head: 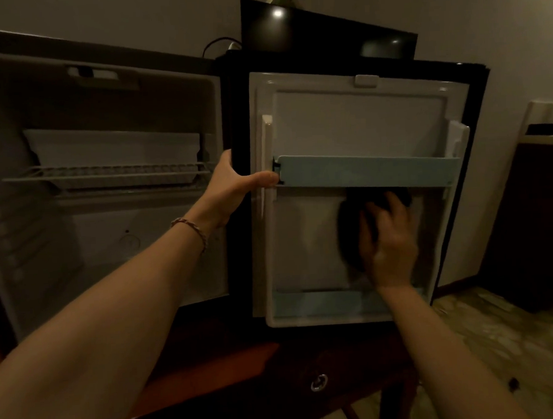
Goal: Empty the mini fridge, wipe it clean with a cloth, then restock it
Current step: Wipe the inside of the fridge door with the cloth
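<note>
While wiping: my right hand presses a dark cloth flat against the lower inner panel of the fridge door, fingers spread over it.
Left hand: my left hand grips the hinge-side edge of the door, thumb on the white liner, steadying it.
Fridge: the mini fridge stands open at left, nothing visible inside but a wire shelf.
Step, as I judge it: emptying looks done; I am cleaning the door, with restocking still ahead.
Doing it well: keep firm, even pressure, work top to bottom, and hold the door so it cannot swing.
Edges: the upper door rail sits just above the cloth; the lower rail lies just below my wrist.
Room: open floor lies to the right; the dark counter is near, below the door.
</note>
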